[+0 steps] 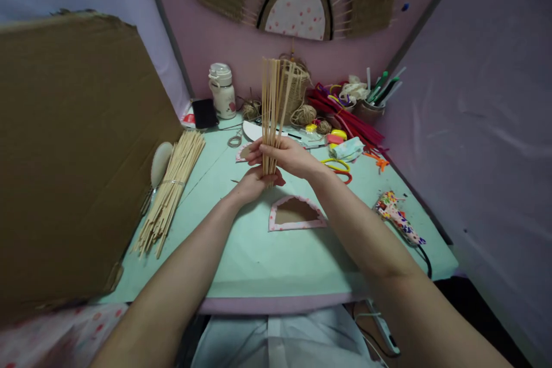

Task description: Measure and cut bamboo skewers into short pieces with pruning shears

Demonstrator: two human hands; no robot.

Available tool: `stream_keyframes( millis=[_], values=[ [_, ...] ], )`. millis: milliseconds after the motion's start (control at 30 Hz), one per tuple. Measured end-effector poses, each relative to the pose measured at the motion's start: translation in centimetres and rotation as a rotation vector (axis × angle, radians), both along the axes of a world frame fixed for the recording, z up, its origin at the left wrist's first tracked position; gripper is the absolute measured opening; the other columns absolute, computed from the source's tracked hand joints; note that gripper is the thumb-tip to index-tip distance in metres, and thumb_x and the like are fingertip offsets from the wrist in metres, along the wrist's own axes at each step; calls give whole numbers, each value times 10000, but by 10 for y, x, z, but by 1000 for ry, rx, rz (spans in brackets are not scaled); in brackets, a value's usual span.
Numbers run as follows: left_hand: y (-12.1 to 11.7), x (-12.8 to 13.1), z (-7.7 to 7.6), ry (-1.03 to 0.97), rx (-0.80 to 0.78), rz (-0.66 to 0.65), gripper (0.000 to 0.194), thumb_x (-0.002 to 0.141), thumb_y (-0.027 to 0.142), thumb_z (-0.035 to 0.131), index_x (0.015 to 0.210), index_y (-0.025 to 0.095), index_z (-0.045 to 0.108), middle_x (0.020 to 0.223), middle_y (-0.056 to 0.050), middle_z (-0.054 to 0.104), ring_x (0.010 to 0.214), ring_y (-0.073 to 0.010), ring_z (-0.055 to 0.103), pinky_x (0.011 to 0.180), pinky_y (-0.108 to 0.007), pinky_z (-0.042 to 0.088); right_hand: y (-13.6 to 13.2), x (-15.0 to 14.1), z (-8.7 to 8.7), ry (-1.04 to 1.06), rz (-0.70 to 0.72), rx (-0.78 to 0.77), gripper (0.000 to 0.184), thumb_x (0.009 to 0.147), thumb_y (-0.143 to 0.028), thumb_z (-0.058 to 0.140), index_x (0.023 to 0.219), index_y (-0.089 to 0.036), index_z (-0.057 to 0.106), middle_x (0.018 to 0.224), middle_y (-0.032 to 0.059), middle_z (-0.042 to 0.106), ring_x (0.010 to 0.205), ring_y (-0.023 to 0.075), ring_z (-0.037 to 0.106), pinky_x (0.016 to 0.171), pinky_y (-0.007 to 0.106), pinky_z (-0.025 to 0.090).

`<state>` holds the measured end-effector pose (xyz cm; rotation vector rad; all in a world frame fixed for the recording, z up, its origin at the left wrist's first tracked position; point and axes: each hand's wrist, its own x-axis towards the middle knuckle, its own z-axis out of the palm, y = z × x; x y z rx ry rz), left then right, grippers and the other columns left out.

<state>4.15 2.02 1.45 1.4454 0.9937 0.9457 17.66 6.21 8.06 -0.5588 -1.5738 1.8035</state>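
A small bunch of thin wooden sticks (271,98) stands upright above the table, held between both hands. My left hand (255,181) is closed round the lower end of the bunch. Higher up, my right hand (287,155) has its fingers wrapped across the same sticks. Below my hands lies a half-round cardboard piece (297,213) edged with pink dotted fabric. Partly hidden behind my fingers is another fabric-edged piece (242,153). To the left, a larger bundle of sticks (175,190) rests on the table, tied round its middle.
Scissors (340,168) lie right of my hands, and a flower-patterned glue gun (399,217) sits at the right edge. A cardboard sheet (64,155) stands at left. Along the back are a white bottle (223,95), twine balls (303,115) and a pen cup (371,111).
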Motion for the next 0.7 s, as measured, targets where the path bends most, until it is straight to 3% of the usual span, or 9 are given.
stream_keyframes(
  millis=[167, 267, 367, 500, 700],
  values=[
    [-14, 6, 7, -311, -315, -152, 221, 789, 309, 673, 905, 145, 582, 845, -98, 723, 780, -228, 699, 780, -427, 536, 1, 23, -9, 17, -109, -29, 269, 810, -386, 706, 1003, -208, 645, 988, 43, 736, 958, 165, 678, 858, 287, 530],
    [-18, 14, 4, -338, -419, -237, 283, 762, 337, 716, 897, 137, 569, 839, -123, 726, 756, -232, 702, 748, -421, 541, -5, 36, -17, 7, -108, -125, 324, 767, -433, 739, 979, -202, 659, 987, 59, 737, 911, 168, 688, 811, 281, 540],
    [-18, 19, 3, -247, -331, -172, 219, 767, 309, 693, 850, 134, 589, 822, -118, 728, 764, -229, 696, 774, -415, 531, -13, 41, -15, 32, -114, -125, 345, 748, -421, 756, 997, -203, 661, 1002, 67, 736, 884, 171, 690, 809, 300, 546],
    [-13, 15, 7, -107, -77, 19, 125, 787, 265, 627, 814, 146, 653, 865, -99, 730, 899, -240, 675, 893, -412, 486, -18, 29, 1, 23, -117, 56, 284, 780, -351, 723, 1022, -211, 673, 994, 51, 735, 961, 201, 679, 854, 350, 549],
    [-1, -2, -2, -73, -75, 87, 213, 764, 318, 649, 861, 134, 693, 908, -119, 740, 922, -258, 675, 918, -424, 468, -7, 5, 4, 33, -158, 112, 220, 752, -303, 725, 942, -194, 703, 934, 37, 739, 936, 213, 692, 866, 378, 547]
  ],
)
